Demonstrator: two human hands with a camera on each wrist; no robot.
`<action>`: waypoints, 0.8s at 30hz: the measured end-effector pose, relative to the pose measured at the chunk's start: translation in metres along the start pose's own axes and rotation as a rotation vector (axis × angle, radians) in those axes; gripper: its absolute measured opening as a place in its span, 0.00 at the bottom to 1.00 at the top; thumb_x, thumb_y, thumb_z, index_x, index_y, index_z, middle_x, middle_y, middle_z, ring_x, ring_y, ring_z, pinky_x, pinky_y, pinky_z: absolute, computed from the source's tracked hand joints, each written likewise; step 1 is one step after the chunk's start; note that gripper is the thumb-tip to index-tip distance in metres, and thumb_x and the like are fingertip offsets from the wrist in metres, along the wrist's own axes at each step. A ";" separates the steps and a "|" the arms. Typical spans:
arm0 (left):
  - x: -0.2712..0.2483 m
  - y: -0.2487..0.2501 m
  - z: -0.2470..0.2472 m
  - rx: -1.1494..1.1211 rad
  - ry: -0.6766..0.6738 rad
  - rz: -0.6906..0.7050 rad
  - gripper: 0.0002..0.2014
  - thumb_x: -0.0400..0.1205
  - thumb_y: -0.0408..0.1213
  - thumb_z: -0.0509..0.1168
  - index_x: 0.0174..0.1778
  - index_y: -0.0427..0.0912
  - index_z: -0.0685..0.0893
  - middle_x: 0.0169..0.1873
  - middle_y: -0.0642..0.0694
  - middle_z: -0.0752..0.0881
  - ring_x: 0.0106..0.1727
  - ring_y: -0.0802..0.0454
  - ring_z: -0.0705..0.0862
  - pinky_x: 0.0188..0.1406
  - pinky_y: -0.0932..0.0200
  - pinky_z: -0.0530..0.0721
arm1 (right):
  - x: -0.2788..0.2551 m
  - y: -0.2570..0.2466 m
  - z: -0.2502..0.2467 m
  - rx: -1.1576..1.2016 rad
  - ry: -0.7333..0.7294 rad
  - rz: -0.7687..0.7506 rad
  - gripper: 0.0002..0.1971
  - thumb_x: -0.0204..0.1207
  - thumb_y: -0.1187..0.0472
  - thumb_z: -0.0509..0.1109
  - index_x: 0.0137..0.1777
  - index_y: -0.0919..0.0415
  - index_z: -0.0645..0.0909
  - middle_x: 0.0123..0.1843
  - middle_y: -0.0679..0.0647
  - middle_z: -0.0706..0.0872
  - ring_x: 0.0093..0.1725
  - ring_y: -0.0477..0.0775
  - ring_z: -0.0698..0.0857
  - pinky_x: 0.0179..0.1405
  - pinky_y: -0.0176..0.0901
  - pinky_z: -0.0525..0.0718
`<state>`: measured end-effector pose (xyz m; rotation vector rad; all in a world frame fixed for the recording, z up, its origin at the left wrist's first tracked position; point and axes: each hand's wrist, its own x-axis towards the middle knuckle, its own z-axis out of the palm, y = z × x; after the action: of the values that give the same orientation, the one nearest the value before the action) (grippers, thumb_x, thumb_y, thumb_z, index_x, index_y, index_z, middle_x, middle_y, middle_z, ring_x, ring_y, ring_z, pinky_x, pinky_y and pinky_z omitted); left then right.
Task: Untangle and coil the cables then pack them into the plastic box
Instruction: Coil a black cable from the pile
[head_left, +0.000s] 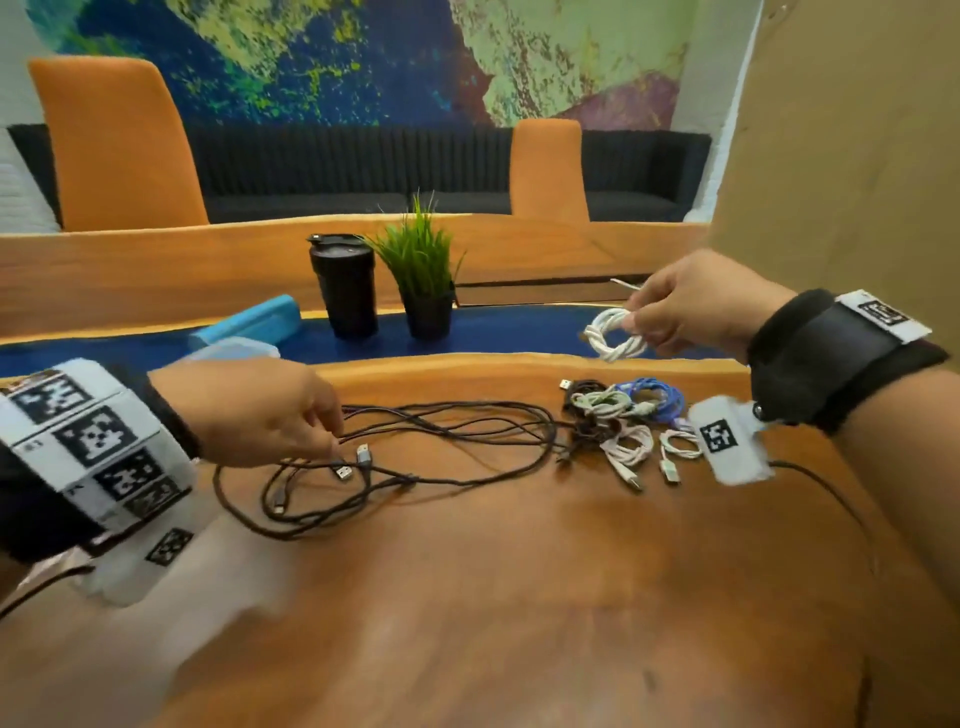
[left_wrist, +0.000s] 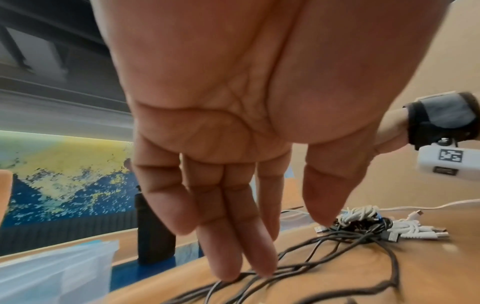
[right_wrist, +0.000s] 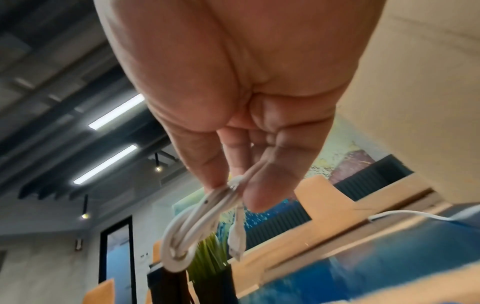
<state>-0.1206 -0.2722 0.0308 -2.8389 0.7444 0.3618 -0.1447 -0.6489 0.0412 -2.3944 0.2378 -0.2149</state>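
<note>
While the right hand pinches a coiled white cable above the bench, the plastic box sits left of the black tumbler, contents unclear. Left wrist view: straight fingers touch the loose black cable. Right wrist view: fingers clamp the white coil's top.

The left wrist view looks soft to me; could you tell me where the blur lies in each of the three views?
Head view: the left hand wrist band is motion-smeared, while the coiled white cable is fairly sharp. Left wrist view: the fingertips and black cables are blurred. Right wrist view: the right hand palm is soft and the blue table is streaked.
</note>
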 end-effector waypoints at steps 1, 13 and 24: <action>0.000 -0.003 0.001 -0.016 -0.004 0.002 0.13 0.83 0.58 0.63 0.62 0.62 0.84 0.47 0.64 0.85 0.49 0.66 0.82 0.54 0.63 0.82 | -0.002 0.009 0.003 -0.020 -0.006 0.019 0.03 0.75 0.65 0.77 0.45 0.65 0.88 0.41 0.65 0.90 0.37 0.57 0.87 0.45 0.54 0.92; 0.003 -0.035 0.027 -0.145 0.019 -0.081 0.10 0.83 0.45 0.66 0.57 0.55 0.88 0.37 0.55 0.89 0.44 0.58 0.86 0.53 0.55 0.86 | 0.001 0.014 0.035 -0.657 -0.091 -0.015 0.08 0.70 0.50 0.81 0.36 0.53 0.89 0.24 0.47 0.87 0.26 0.51 0.87 0.37 0.46 0.88; 0.061 -0.012 0.015 -0.219 -0.005 -0.235 0.14 0.85 0.46 0.62 0.46 0.40 0.88 0.47 0.45 0.92 0.49 0.45 0.90 0.57 0.50 0.88 | -0.034 -0.121 0.113 -0.614 -0.544 -0.426 0.08 0.79 0.51 0.72 0.57 0.44 0.84 0.47 0.44 0.89 0.44 0.42 0.87 0.47 0.38 0.85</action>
<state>-0.0656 -0.2862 0.0008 -3.0847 0.3825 0.4368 -0.1390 -0.4806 0.0369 -2.9692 -0.5379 0.3750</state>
